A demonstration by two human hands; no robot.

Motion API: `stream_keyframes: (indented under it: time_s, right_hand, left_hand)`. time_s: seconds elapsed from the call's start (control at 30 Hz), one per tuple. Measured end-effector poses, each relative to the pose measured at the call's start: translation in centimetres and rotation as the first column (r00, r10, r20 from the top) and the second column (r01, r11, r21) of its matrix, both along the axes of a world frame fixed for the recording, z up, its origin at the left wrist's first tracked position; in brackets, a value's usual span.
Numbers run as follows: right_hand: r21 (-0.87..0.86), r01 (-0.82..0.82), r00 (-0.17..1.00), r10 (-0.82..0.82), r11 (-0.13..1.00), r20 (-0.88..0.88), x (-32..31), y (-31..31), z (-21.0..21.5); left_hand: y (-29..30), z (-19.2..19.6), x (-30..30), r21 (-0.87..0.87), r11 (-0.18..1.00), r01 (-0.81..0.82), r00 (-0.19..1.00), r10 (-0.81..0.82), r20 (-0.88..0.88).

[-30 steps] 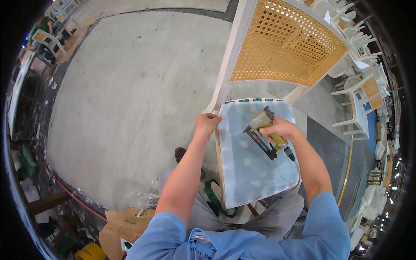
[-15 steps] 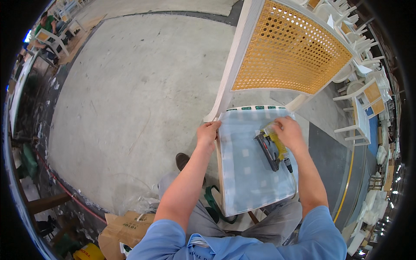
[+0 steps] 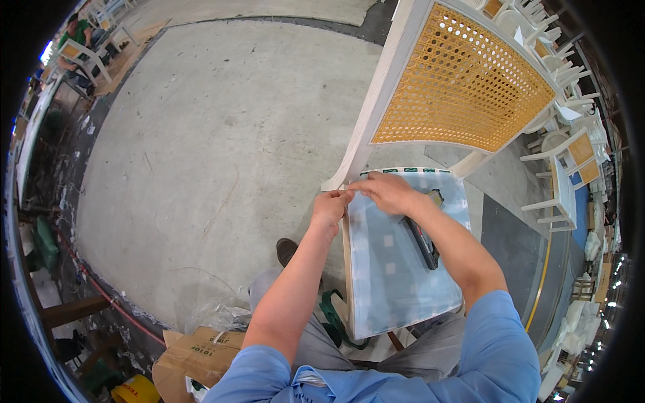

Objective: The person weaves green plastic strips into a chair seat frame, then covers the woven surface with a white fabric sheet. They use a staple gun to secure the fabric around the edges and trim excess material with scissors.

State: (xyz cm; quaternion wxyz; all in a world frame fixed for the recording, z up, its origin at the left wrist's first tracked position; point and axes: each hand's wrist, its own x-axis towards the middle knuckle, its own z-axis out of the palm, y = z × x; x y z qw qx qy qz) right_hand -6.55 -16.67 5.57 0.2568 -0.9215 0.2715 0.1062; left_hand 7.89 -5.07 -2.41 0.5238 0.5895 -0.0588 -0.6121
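Observation:
A pale wooden chair stands before me, its cane backrest [image 3: 463, 77] rising on the far side. Its seat carries a light-blue see-through sheet [image 3: 390, 289] with pale squares. At the far left corner of the seat, my left hand [image 3: 330, 209] pinches the sheet's edge between thumb and fingers. My right hand [image 3: 388, 191] reaches across the seat to the same corner, its fingertips closed there against those of the left. What lies between the fingertips is mostly hidden. A staple gun [image 3: 421, 243], black and yellow, rests on the sheet, partly covered by my right forearm.
A cardboard box [image 3: 201, 356] sits at the lower left beside crumpled clear plastic [image 3: 218, 314]. Green straps [image 3: 330, 312] hang by the seat's left side. Many white chairs [image 3: 561, 161] crowd the right. A person in green [image 3: 80, 37] sits at the far left.
My right hand has left the staple gun on the seat and moved left to the far left corner, meeting my left hand. The view has shifted slightly.

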Motion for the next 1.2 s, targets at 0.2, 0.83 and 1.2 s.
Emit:
stream_keyframes:
  time_s: [0.2, 0.83, 1.2]
  right_hand:
    - [0.0, -0.013, 1.0, 0.013, 1.0, -0.023, 0.2, -0.9, 0.1]
    - [-0.052, 0.129, 0.982, -0.12, 0.99, 0.144, 0.2, -2.8, -2.7]
    - [-0.046, 0.159, 0.984, -0.154, 0.986, 0.094, 1.6, -2.3, -3.7]
  left_hand:
    - [0.0, 0.5, 0.3, -0.027, 0.993, 0.114, 0.989, -0.111, 0.096]
    - [-0.9, -0.9, -1.8, -0.06, 0.998, 0.029, 0.58, 0.032, 0.814]
    - [-0.6, -1.0, -0.7, 0.026, 0.999, 0.033, 0.861, -0.042, 0.507]
